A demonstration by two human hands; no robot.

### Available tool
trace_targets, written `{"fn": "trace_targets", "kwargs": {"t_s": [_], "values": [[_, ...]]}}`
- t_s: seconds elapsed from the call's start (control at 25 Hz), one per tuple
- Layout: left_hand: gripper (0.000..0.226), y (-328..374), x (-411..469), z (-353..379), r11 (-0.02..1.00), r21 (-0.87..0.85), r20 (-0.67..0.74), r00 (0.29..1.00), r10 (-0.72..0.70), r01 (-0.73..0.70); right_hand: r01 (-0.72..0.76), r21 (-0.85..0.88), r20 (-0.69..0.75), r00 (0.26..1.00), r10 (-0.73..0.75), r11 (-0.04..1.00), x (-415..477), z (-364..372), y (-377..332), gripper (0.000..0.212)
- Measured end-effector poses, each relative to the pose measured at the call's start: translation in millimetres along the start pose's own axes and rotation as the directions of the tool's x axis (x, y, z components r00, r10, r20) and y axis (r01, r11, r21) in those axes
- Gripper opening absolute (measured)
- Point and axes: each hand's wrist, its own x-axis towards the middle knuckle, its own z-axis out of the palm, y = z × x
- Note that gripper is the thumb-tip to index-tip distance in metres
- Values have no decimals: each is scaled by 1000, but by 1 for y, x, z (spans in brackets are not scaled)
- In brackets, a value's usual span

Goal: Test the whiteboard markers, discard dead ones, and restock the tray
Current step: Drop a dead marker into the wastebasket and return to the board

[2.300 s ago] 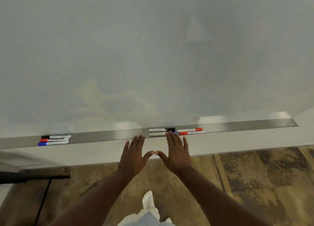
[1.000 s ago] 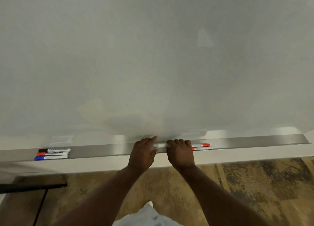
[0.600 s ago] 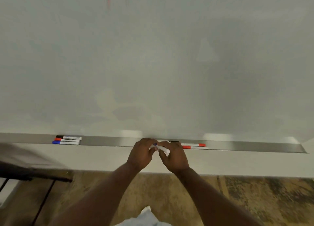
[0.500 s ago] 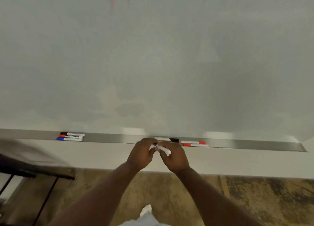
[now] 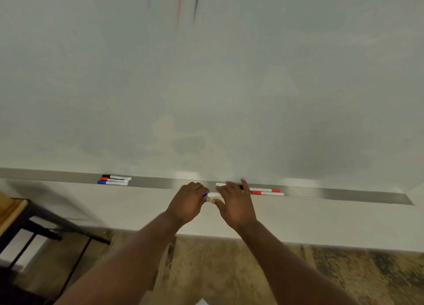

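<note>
I hold a blue-capped white marker (image 5: 212, 194) level in front of the metal tray (image 5: 344, 196). My left hand (image 5: 187, 201) is closed around its blue cap end. My right hand (image 5: 234, 203) pinches the white barrel, its other fingers spread. Behind my right hand a black-capped marker (image 5: 221, 184) lies in the tray, partly hidden. Two red-capped markers (image 5: 267, 191) lie to the right of it. At the tray's left lies a group of three markers (image 5: 114, 180): black, red and blue.
The whiteboard (image 5: 229, 86) fills the upper view, with faint blue, red and black strokes (image 5: 181, 3) at the top. A black-framed wooden table (image 5: 20, 215) stands at the lower left. Patterned floor lies below the wall.
Both hands reached the tray and lifted the blue-capped marker out. Since half a second ago it has turned level and my right fingers have spread. The view has tilted up, showing strokes on the board.
</note>
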Motion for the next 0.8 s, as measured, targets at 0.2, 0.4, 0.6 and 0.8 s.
{"fn": "trace_targets", "kwargs": {"t_s": [0.2,0.4,0.6,0.8], "values": [[18,-17,16,-29,996,-88,-20,1000,-8,6,41,29,60,997,-43,999,35,1,-16,29],[15,-49,11,-53,992,-113,-43,998,49,-54,82,129,91,991,-94,988,61,1,-35,31],[21,-69,11,-60,988,-135,-31,997,67,-70,95,209,117,986,-121,973,79,-2,-43,52],[17,-75,25,-77,988,-117,-80,992,96,-105,59,172,21,998,-64,983,96,-7,-52,32]]}}
